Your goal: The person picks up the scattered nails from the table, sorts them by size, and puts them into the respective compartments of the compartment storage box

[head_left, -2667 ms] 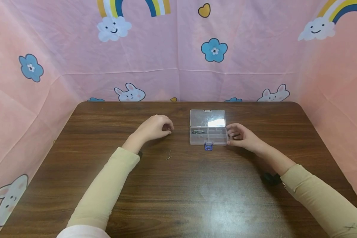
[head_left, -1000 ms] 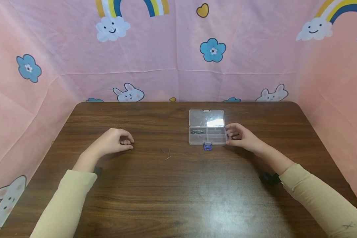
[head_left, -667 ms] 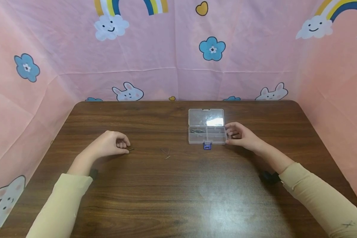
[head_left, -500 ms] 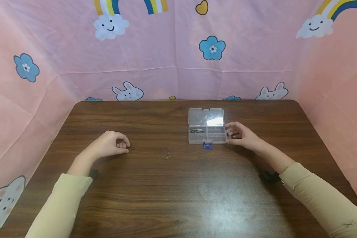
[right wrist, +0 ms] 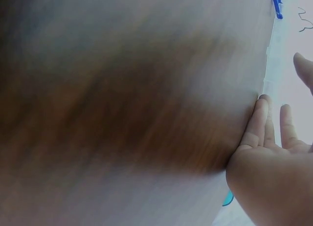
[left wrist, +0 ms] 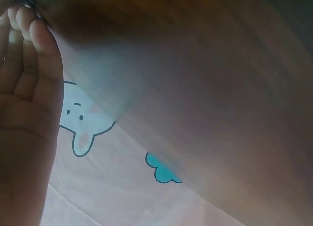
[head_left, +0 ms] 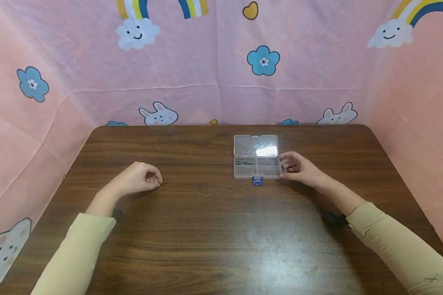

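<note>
Left hand [head_left: 142, 178] has its thumb and fingertip pinched on a skinny metal pin [head_left: 163, 183], well in from the edges of the wood-grain desk [head_left: 192, 246]. Three loose pins [head_left: 208, 195] lie nearby with room around them. Farther over, the right hand [head_left: 300, 170], thumb and fingers apart, touches a see-through plastic box [head_left: 243, 177], lid [head_left: 247, 145] open, blue latch [head_left: 257, 181] in front, other pins [head_left: 245, 162] back-left.

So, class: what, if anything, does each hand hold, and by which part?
The left hand seems to pinch a pin by its left end. The right hand touches the right end of the box.
</note>
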Available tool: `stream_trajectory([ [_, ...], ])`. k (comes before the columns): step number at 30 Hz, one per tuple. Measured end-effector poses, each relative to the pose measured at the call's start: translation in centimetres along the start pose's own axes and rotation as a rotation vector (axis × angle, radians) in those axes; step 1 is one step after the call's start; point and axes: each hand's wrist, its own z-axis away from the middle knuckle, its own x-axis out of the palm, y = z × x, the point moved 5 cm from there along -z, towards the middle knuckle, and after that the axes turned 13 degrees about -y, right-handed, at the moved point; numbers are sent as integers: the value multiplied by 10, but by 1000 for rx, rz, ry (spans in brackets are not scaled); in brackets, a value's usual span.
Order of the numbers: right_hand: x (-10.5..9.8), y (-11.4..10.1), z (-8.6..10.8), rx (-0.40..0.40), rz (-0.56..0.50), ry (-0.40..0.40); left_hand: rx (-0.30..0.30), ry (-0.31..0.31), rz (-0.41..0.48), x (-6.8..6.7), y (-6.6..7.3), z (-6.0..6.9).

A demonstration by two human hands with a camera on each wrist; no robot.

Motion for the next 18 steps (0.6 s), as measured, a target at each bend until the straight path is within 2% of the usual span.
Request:
stream_trajectory([
  [10, 0, 0, 1, -4, 2, 0, 50, 19, -28, -2, 10, -14],
  [18, 0, -1, 0, -7, -2, -2, 80, 42, -50, -5, 25, -35],
])
